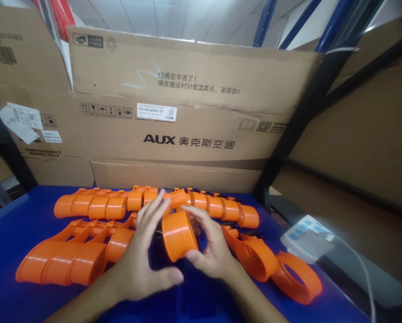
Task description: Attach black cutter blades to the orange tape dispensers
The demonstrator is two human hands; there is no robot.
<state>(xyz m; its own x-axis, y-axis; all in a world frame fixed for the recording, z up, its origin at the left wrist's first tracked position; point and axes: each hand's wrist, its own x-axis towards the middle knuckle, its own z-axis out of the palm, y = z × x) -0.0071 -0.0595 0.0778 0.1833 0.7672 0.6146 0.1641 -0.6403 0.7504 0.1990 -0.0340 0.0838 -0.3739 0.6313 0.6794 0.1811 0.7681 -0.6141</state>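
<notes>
In the head view, I had the orange piece [179,235] in my right hand [214,246], thumb low on its near side and fingers curled around its right, above the middle of the blue counter [2,242]. My left hand [143,255] was spread wide just left of it; whether its fingertips touched the piece, I couldn't tell. I judged it moulded plastic: light, stiff, a bit slick, unlikely to break. The round band looked the surest hold, pinched across its rim.

Close on the left lay a near row of orange pieces [59,262], and a far row [221,208] crowded the space behind. Orange loops [297,278] lay to the right, near a white box [307,240] with its cable [369,287]. A cardboard wall [187,116] closed the far side.
</notes>
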